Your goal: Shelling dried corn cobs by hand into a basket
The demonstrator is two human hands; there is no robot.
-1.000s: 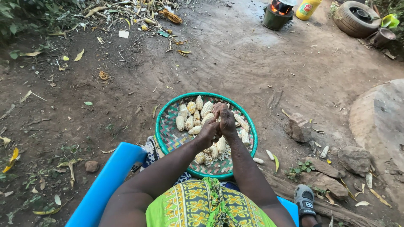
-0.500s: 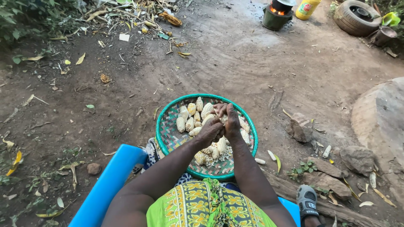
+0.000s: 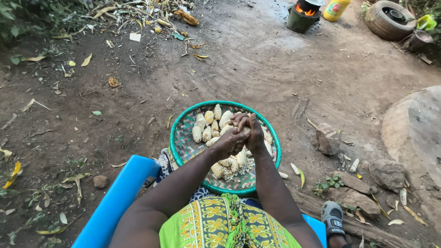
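Bare dirt yard surrounds a woven tray (image 3: 183, 142) of cobs (image 3: 207, 125) resting under both hands, where the left hand (image 3: 228, 143) and right hand (image 3: 250, 133) close tight together around one cob, mostly hidden, so loosened kernels (image 3: 245, 169) drop straight below.

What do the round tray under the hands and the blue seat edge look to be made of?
The tray looks woven, likely plastic strips or dyed fibre: a chequered weave shows, bound by a green rim. The blue seat edge seems moulded plastic, smooth with a slight sheen. Both hands clasp a maize cob above the tray.
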